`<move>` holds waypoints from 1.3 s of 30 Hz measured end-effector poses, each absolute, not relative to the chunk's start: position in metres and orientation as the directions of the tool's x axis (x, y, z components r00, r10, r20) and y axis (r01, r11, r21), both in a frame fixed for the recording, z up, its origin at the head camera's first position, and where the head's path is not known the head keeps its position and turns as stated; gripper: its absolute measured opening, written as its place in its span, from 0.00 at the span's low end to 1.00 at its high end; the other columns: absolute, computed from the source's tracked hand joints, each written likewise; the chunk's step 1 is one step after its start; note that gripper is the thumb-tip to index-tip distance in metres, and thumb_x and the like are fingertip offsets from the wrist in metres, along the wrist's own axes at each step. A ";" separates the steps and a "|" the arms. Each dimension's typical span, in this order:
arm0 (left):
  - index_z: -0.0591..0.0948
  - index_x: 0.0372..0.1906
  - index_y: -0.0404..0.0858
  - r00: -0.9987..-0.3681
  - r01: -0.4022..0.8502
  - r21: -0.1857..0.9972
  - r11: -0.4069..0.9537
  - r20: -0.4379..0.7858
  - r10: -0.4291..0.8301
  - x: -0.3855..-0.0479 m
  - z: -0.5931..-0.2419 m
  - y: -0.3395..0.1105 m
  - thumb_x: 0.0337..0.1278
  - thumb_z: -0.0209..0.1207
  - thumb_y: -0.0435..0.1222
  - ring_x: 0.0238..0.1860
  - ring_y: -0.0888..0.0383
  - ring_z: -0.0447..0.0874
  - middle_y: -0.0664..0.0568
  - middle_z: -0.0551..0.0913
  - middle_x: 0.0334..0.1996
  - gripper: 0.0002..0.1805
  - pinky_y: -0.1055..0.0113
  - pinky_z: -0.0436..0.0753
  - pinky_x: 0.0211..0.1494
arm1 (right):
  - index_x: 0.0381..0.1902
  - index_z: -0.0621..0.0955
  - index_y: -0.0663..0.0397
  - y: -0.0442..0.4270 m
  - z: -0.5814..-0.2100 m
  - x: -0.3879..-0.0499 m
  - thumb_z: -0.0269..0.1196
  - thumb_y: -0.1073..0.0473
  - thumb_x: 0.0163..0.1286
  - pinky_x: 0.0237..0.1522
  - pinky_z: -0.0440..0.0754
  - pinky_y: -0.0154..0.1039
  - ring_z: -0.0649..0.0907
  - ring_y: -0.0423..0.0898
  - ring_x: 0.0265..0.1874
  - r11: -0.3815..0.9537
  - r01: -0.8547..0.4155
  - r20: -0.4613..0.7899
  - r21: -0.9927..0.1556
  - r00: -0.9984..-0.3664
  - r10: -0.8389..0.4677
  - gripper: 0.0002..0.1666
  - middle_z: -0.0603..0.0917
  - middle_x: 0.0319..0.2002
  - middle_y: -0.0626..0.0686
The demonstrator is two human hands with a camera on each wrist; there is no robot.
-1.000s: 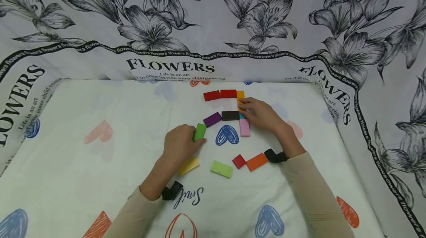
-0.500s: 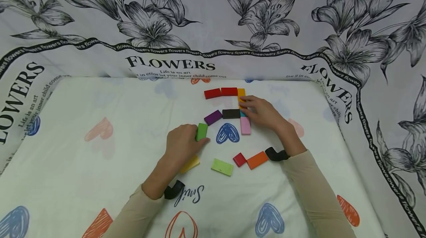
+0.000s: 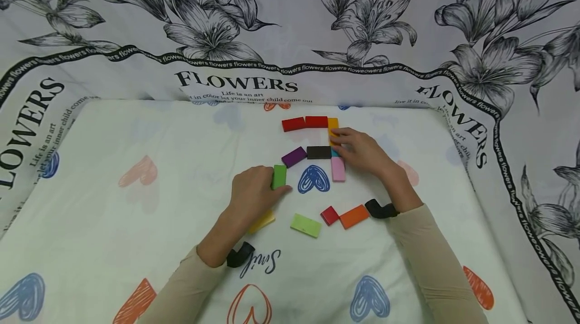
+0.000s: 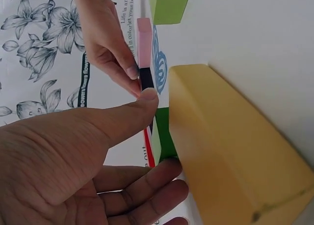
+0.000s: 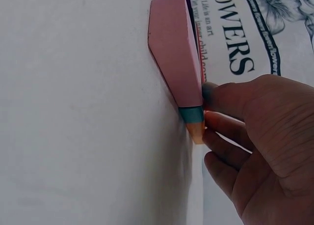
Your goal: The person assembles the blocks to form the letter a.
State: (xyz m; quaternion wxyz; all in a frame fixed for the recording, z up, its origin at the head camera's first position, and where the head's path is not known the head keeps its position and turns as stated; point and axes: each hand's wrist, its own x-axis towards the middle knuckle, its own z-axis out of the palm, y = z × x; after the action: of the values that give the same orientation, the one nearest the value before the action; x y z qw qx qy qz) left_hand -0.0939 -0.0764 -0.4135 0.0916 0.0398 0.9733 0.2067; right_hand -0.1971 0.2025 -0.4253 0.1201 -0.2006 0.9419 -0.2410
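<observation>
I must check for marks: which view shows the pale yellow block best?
The left wrist view: the pale yellow block is large and close, though cropped, with a dark mark visible. Head view: small, partly hidden by the left hand. Right wrist view: not visible.

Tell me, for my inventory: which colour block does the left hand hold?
The rectangular block is green, clearest in the head view.

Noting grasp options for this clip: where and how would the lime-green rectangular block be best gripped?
Probably mid-length, with a pinch across its long sides, from above. The lime-green rectangular block lies on the white printed cloth, apart from its neighbours, so both long sides look free; the red square block sits close to its right end.
</observation>
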 end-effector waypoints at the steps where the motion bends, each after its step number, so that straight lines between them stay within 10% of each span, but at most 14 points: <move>1: 0.83 0.28 0.40 -0.979 0.042 0.411 0.911 -0.167 0.121 -0.094 -0.412 -0.076 0.56 0.76 0.53 0.22 0.56 0.73 0.51 0.75 0.18 0.22 0.68 0.68 0.27 | 0.71 0.79 0.51 0.203 -0.425 -0.197 0.63 0.55 0.80 0.79 0.70 0.58 0.71 0.58 0.79 0.803 -0.320 -0.128 -0.502 -0.891 -0.435 0.25 0.75 0.77 0.54; 11: 0.82 0.66 0.38 -0.964 0.100 0.418 0.903 -0.186 0.193 -0.097 -0.407 -0.082 0.55 0.78 0.47 0.34 0.56 0.81 0.50 0.89 0.36 0.35 0.67 0.78 0.35 | 0.70 0.80 0.51 0.205 -0.422 -0.197 0.65 0.56 0.78 0.78 0.72 0.58 0.72 0.58 0.79 0.800 -0.316 -0.107 -0.510 -0.900 -0.424 0.25 0.76 0.76 0.54; 30: 0.85 0.49 0.39 -0.956 0.131 0.410 0.903 -0.189 0.225 -0.097 -0.407 -0.082 0.56 0.77 0.47 0.31 0.56 0.78 0.52 0.84 0.31 0.22 0.68 0.77 0.33 | 0.70 0.80 0.54 0.206 -0.422 -0.196 0.64 0.57 0.79 0.79 0.71 0.59 0.71 0.59 0.79 0.788 -0.313 -0.108 -0.531 -0.897 -0.428 0.25 0.76 0.77 0.56; 39: 0.72 0.77 0.35 -0.953 0.111 0.368 0.923 -0.224 0.204 -0.087 -0.407 -0.094 0.62 0.72 0.52 0.54 0.48 0.88 0.44 0.89 0.55 0.44 0.53 0.89 0.55 | 0.71 0.79 0.52 0.204 -0.425 -0.197 0.64 0.55 0.79 0.79 0.71 0.58 0.71 0.58 0.79 0.791 -0.322 -0.116 -0.521 -0.891 -0.440 0.25 0.75 0.77 0.54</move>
State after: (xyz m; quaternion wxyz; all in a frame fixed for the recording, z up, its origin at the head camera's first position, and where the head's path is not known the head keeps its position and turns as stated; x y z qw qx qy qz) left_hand -0.0868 -0.0942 -0.4072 0.1300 0.0810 0.9719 0.1786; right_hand -0.1966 0.2038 -0.4253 0.1164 -0.2028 0.9390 -0.2522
